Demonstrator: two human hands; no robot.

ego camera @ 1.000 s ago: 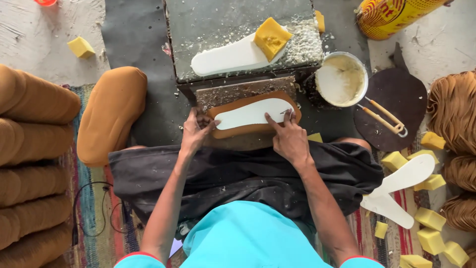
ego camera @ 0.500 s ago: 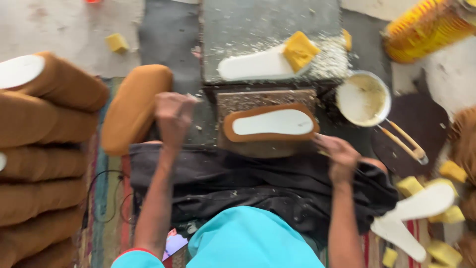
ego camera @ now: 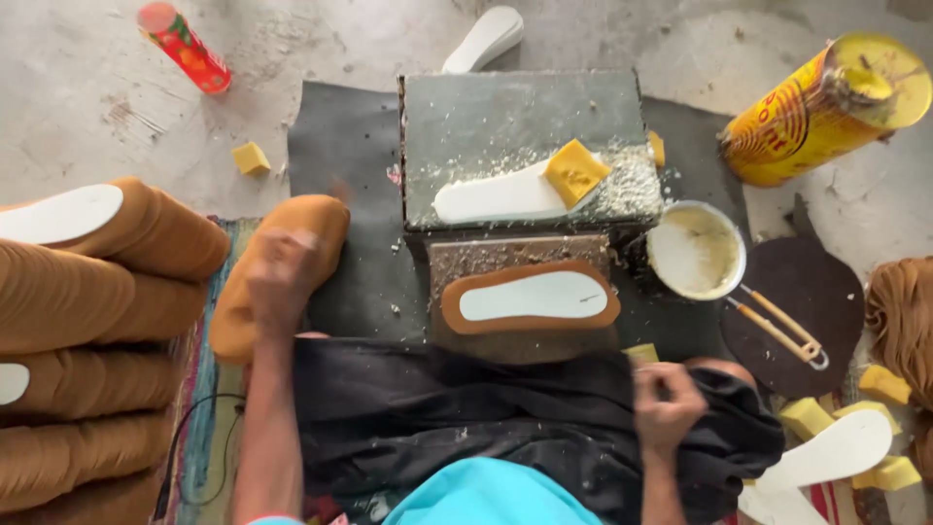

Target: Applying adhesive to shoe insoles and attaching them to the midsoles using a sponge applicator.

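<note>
While the left hand (ego camera: 282, 277) reaches, blurry so can't tell its fingers, for the brown piece (ego camera: 277, 277) beside the block, right hand (ego camera: 669, 403) curled empty, I'd grab it flat, not crumpled.

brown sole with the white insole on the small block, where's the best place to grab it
Probably by its long edges near the middle, coming from above: the flat brown sole with white insole lies face up along the small grey block, its rim overhanging slightly and free of both hands.

Left hand (ego camera: 282, 277) rests on a brown sole piece (ego camera: 277, 272); right hand (ego camera: 669, 403) curls near the white-topped sole (ego camera: 530, 297).
</note>
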